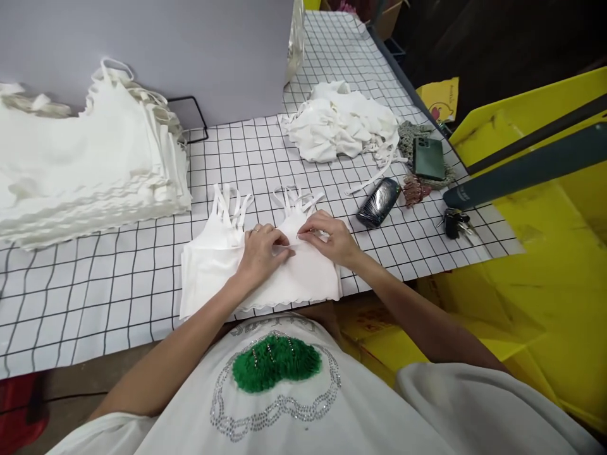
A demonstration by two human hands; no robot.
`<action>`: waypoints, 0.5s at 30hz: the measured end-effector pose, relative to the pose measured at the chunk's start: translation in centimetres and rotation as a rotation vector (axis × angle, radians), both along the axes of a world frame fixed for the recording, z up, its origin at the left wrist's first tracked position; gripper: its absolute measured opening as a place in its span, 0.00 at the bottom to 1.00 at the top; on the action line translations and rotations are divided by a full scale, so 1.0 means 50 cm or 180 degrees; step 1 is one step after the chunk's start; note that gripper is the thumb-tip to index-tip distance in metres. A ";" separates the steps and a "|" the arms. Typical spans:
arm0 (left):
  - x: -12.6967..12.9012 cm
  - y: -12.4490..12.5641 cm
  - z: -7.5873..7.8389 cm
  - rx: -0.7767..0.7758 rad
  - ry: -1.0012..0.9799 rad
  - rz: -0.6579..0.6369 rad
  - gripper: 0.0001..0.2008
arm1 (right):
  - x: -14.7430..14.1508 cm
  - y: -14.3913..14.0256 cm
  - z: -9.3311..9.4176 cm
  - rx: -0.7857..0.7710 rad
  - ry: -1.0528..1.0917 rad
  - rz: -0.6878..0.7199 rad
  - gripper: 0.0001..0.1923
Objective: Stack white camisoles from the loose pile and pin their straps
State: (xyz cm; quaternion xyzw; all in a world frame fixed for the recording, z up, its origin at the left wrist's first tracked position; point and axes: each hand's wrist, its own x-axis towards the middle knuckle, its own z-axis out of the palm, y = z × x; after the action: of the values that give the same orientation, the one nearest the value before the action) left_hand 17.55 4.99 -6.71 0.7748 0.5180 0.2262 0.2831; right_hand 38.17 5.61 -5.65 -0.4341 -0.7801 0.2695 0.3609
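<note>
A green phone (428, 158) lies near keys (456, 222) and a dark case (378, 202).

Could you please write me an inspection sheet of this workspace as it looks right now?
Surface: white table cover with black grid lines, flat, reaching the front edge.
Job's things: white strappy fabric top lying flat; a second white top partly under it on the left.
Clutter: tall stack of folded white tops; loose heap of white tops; dark green phone; glossy black case; bunch of keys.
Hands: left hand and right hand both pinch the top near its neckline.
Cables: nothing seen.
Surroundings: grey board behind; yellow plastic bin on the right.
</note>
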 end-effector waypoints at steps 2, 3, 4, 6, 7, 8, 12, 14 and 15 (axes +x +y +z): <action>0.001 -0.001 -0.003 0.0037 -0.0077 -0.0007 0.04 | -0.004 -0.002 -0.003 0.0011 0.0035 0.0023 0.04; 0.001 -0.001 -0.005 0.0069 -0.0115 -0.0010 0.03 | -0.006 -0.003 -0.005 0.0025 0.0028 0.0052 0.04; 0.001 -0.002 -0.007 0.0109 -0.0144 -0.0017 0.02 | -0.008 -0.004 -0.006 0.0047 0.0015 0.0085 0.05; -0.001 -0.003 -0.011 0.0214 -0.0168 -0.0046 0.01 | -0.013 -0.003 -0.010 0.0112 -0.0005 0.0151 0.05; -0.002 -0.004 -0.013 0.0265 -0.0164 -0.0069 0.02 | -0.016 -0.003 -0.012 0.0151 -0.0008 0.0182 0.05; -0.003 -0.004 -0.014 0.0310 -0.0152 -0.0091 0.02 | -0.018 -0.002 -0.015 0.0187 -0.0011 0.0215 0.06; -0.005 -0.004 -0.019 0.0433 -0.0098 -0.0138 0.05 | -0.024 -0.001 -0.021 0.0300 -0.0045 0.0311 0.06; -0.005 -0.004 -0.021 0.0481 -0.0092 -0.0130 0.06 | -0.025 -0.002 -0.022 0.0321 -0.0078 0.0326 0.06; -0.004 -0.004 -0.022 0.0504 -0.0098 -0.0128 0.06 | -0.025 -0.003 -0.022 0.0325 -0.0099 0.0330 0.06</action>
State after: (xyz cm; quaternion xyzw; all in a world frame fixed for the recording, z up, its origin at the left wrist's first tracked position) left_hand 17.33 4.81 -7.82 0.8015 0.4783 0.2726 0.2334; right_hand 36.94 5.49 -6.75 -0.3782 -0.8199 0.2409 0.3560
